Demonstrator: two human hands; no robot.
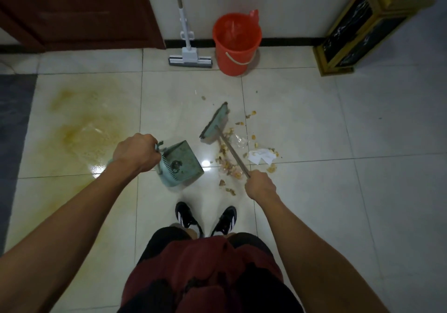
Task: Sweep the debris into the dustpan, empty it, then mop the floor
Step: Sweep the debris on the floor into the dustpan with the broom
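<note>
My left hand (135, 153) grips the handle of a green dustpan (181, 164), which stands on the tiled floor with its mouth toward the right. My right hand (260, 187) grips the thin handle of a green broom (215, 125); its head rests on the floor beyond the dustpan. Debris (229, 165) of yellowish scraps, clear wrapper and a white paper piece (261, 156) lies scattered to the right of the dustpan, around the broom handle. A yellow liquid stain (87, 121) spreads over the tiles at the left.
A sponge mop (189, 58) leans on the white wall at the back, beside an orange bucket (235, 44). A dark wooden door (77, 10) is at back left, a gold-and-black cabinet (358, 29) at back right. My shoes (205, 218) stand just behind the dustpan.
</note>
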